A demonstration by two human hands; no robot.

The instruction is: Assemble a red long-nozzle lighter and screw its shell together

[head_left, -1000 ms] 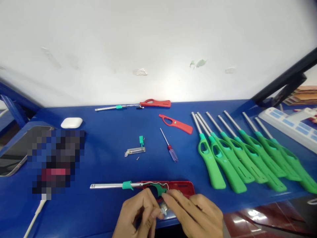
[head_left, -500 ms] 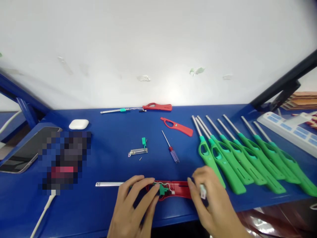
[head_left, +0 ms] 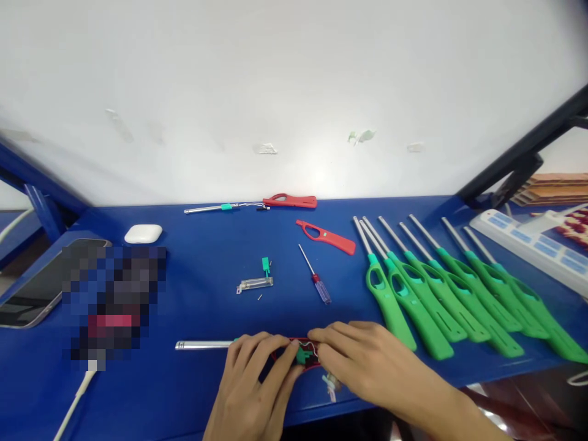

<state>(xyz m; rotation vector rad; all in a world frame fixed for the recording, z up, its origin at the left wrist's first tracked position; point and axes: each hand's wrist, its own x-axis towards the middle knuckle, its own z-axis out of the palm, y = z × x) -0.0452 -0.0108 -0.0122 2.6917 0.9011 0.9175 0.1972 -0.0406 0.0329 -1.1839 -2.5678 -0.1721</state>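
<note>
A red lighter shell [head_left: 301, 340] lies level at the table's front, its silver metal tube [head_left: 204, 345] pointing left. Inside show a green trigger piece [head_left: 303, 355] and white wires, partly covered by fingers. My left hand [head_left: 250, 383] is closed over the shell where the tube joins it. My right hand [head_left: 362, 361] is closed over the shell's right end, fingertips at the wires. From under that palm sticks a small clear fuel tank [head_left: 331, 386] with a pale end; the rest is hidden.
Behind lie a screwdriver [head_left: 315, 275], a clear tank with green piece [head_left: 256, 283], a red shell half [head_left: 328, 237] and a lighter in parts [head_left: 289, 201]. Several green lighters [head_left: 420, 315] and a power strip [head_left: 528, 245] are right; a phone [head_left: 50, 282] and white case [head_left: 143, 233] left.
My right hand has moved left along the shell, its fingers now over the wires, carrying the small tank under the palm. My left hand stays on the shell.
</note>
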